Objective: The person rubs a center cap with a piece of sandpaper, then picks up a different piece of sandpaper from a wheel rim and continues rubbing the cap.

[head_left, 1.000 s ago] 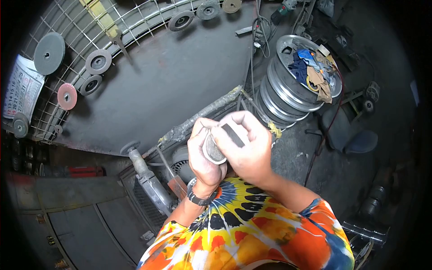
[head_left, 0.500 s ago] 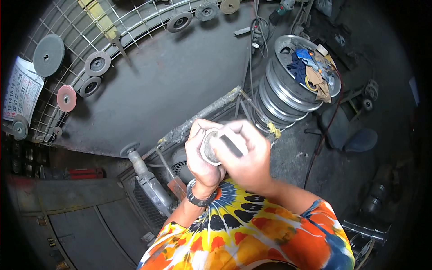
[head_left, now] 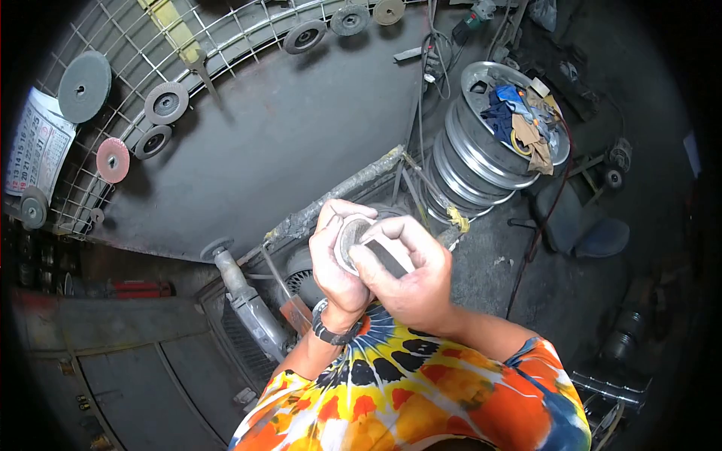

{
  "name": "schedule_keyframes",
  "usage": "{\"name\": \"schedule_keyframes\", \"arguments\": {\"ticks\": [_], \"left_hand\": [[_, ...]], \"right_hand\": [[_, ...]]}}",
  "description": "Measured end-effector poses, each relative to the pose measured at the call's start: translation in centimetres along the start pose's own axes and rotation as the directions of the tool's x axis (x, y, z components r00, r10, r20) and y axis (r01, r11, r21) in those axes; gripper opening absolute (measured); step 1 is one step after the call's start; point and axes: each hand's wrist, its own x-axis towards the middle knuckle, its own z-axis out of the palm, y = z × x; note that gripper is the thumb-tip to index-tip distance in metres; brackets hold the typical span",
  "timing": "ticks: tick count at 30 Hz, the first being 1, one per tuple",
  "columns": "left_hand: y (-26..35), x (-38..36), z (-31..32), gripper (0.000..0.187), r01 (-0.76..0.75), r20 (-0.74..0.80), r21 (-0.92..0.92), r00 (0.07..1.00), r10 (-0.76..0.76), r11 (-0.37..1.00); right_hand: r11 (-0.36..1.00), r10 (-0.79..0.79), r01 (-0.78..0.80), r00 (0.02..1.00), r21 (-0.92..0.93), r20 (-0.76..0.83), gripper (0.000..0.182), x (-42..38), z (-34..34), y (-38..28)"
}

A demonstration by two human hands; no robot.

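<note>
My left hand is closed around a round grey piece with a pale rim, held up in front of my chest. Its underside is hidden by the fingers and palm. My right hand pinches a folded strip of sandpaper, dark on the side facing me and pale along its edges. The strip lies against or very near the right side of the round piece; the exact contact is hidden by my fingers.
A wire rack holds several grinding discs and a calendar. Stacked metal wheel rims stand at the right with rags on top. An angle grinder lies at lower left. A hose crosses the floor.
My right hand was blurred by motion and is now sharper, with its fingers slightly lower. The round piece shows a little more, and the whole view has shifted slightly.
</note>
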Motion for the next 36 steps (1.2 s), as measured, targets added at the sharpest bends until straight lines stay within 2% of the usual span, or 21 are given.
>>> {"name": "schedule_keyframes", "arguments": {"ticks": [1, 3, 7, 8, 9, 11, 14, 15, 16, 17, 20, 23, 25, 27, 28, 30, 31, 33, 34, 35, 36], "left_hand": [[-0.2, -0.1, 0.1, 0.038, 0.002, 0.0, 0.0, 1.0, -0.002, 1.0], [-1.1, -0.2, 0.5, 0.038, 0.057, -0.054, -0.374, 0.995, -0.083, 0.926], [-0.1, 0.1, -0.2, 0.039, -0.026, -0.014, -0.006, 1.0, 0.026, 1.0], [-0.1, 0.1, 0.4, 0.04, -0.019, -0.047, -0.072, 0.999, 0.016, 0.997], [-0.4, -0.1, 0.5, 0.04, -0.017, -0.045, -0.072, 0.999, 0.014, 0.997], [-1.0, -0.1, 0.5, 0.042, 0.0, -0.061, -0.288, 0.998, -0.019, 0.958], [-0.6, 0.1, -0.2, 0.04, -0.037, -0.029, -0.117, 0.999, 0.034, 0.992], [-0.6, 0.1, -0.2, 0.04, -0.036, -0.015, -0.074, 0.999, 0.035, 0.997], [-1.0, 0.0, 0.2, 0.041, -0.04, -0.049, -0.257, 0.998, 0.028, 0.965], [-0.9, 0.0, 0.3, 0.041, -0.04, -0.044, -0.259, 0.999, 0.029, 0.965], [-0.5, 0.0, 0.3, 0.041, -0.085, -0.038, -0.047, 0.996, 0.083, 0.995], [-1.0, 0.0, 0.5, 0.04, -0.031, -0.048, -0.329, 0.999, 0.016, 0.944], [0.0, 0.1, 0.6, 0.038, -0.085, -0.032, -0.051, 0.996, 0.084, 0.995], [0.6, 0.1, 0.2, 0.039, -0.047, -0.022, 0.023, 0.999, 0.048, 0.999], [0.2, -0.1, 0.3, 0.039, -0.045, -0.022, 0.023, 0.999, 0.046, 0.999], [-0.7, -0.1, 0.6, 0.042, 0.003, -0.067, -0.336, 0.997, -0.027, 0.942], [-0.3, 0.1, 0.6, 0.042, -0.005, -0.067, -0.336, 0.998, -0.019, 0.942], [0.6, 0.0, 0.2, 0.042, -0.016, -0.037, 0.004, 0.999, 0.016, 1.0], [0.5, 0.1, 0.3, 0.042, -0.032, -0.064, 0.03, 0.997, 0.033, 0.999], [-0.1, 0.0, 0.5, 0.042, -0.015, -0.063, -0.191, 0.998, 0.002, 0.981], [-0.8, -0.1, 0.3, 0.043, -0.007, -0.061, -0.25, 0.998, -0.009, 0.968]], "right_hand": [[1.0, 0.002, -0.002, 1.0, 0.0, 0.0, 0.018, 0.5, 0.0, 0.0], [0.941, 0.255, -0.243, 0.967, 0.237, -0.02, 0.02, 2.1, -0.2, -0.1], [0.999, 0.025, -0.025, 1.0, -0.024, 0.017, 0.02, -0.4, -0.1, -0.3], [0.997, 0.048, -0.045, 0.998, 0.066, -0.041, 0.02, 0.3, 0.3, 0.3], [0.95, 0.253, -0.242, 0.967, 0.198, -0.028, 0.022, 1.5, -0.1, -0.3], [0.937, 0.287, -0.272, 0.957, 0.218, -0.04, 0.023, 1.7, -0.2, -0.5], [0.996, 0.093, -0.093, 0.996, -0.002, -0.013, 0.021, -0.7, 0.1, 0.0], [0.994, 0.054, -0.05, 0.998, 0.092, -0.041, 0.021, 0.5, 0.1, 0.4], [0.975, 0.166, -0.161, 0.986, 0.154, -0.022, 0.019, 1.6, -0.2, -0.1], [0.941, 0.27, -0.264, 0.963, 0.213, 0.001, 0.016, 2.3, -0.5, -0.8], [0.996, 0.047, -0.046, 0.999, 0.071, -0.021, 0.015, 0.5, 0.1, 0.3], [0.998, 0.039, -0.037, 0.999, 0.056, -0.036, 0.016, 0.1, 0.1, 0.2], [0.999, 0.047, -0.046, 0.996, 0.02, -0.079, 0.018, 0.2, 0.3, 0.0], [0.998, -0.013, 0.013, 1.0, -0.067, -0.002, 0.018, -0.3, 0.0, 0.1], [0.992, 0.104, -0.103, 0.994, 0.071, -0.021, 0.021, 0.7, -0.1, 0.1], [0.931, 0.283, -0.27, 0.959, 0.246, -0.022, 0.025, 2.1, -0.2, -0.1], [0.933, 0.276, -0.263, 0.961, 0.247, -0.02, 0.025, 1.6, -0.1, -0.3], [1.0, -0.011, 0.011, 1.0, 0.012, 0.019, 0.022, -0.5, 0.2, -0.4], [1.0, -0.008, 0.008, 1.0, -0.029, 0.001, 0.021, 0.0, 0.3, -0.1], [0.992, 0.071, -0.067, 0.997, 0.104, -0.037, 0.022, 1.1, 0.3, 0.0], [0.971, 0.188, -0.181, 0.982, 0.159, -0.029, 0.023, 1.7, 0.1, -0.3]]}}
